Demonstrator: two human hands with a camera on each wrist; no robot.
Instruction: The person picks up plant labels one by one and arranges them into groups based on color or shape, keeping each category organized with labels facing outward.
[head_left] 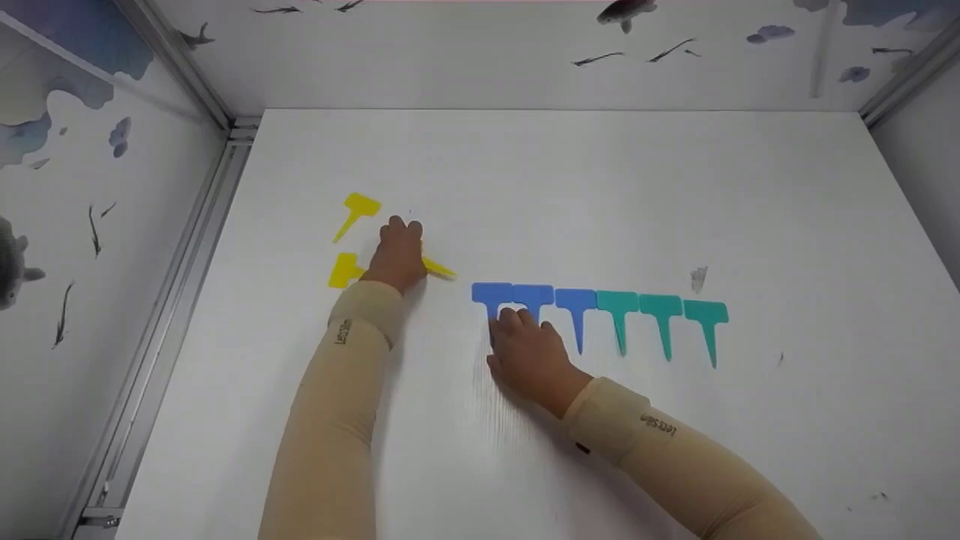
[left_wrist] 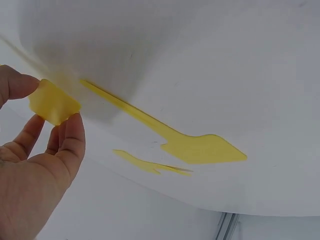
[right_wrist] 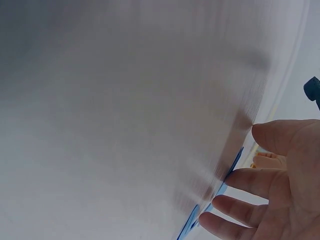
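Observation:
My left hand (head_left: pixel 397 256) pinches a yellow T-shaped plant label (left_wrist: pixel 54 102) by its wide head, between thumb and fingertips; its pointed stem angles off to the right in the head view. Two more yellow labels lie nearby, one (head_left: pixel 363 204) beyond the hand and one (head_left: pixel 344 271) to its left, partly hidden by it. With fingers extended, my right hand (head_left: pixel 531 364) touches the stem of the leftmost blue label (head_left: pixel 492 292). That label heads a side-by-side row with a second blue label (head_left: pixel 533 294), partly covered by the hand, and a third blue label (head_left: pixel 576 298).
Three green labels, the nearest one (head_left: pixel 618 301) beside the blue, continue the row rightward, stems toward me. All lie on a white table (head_left: pixel 570 187). Printed white panels (head_left: pixel 487 52) stand at the back and left, with a metal frame (head_left: pixel 187 247) along the left edge.

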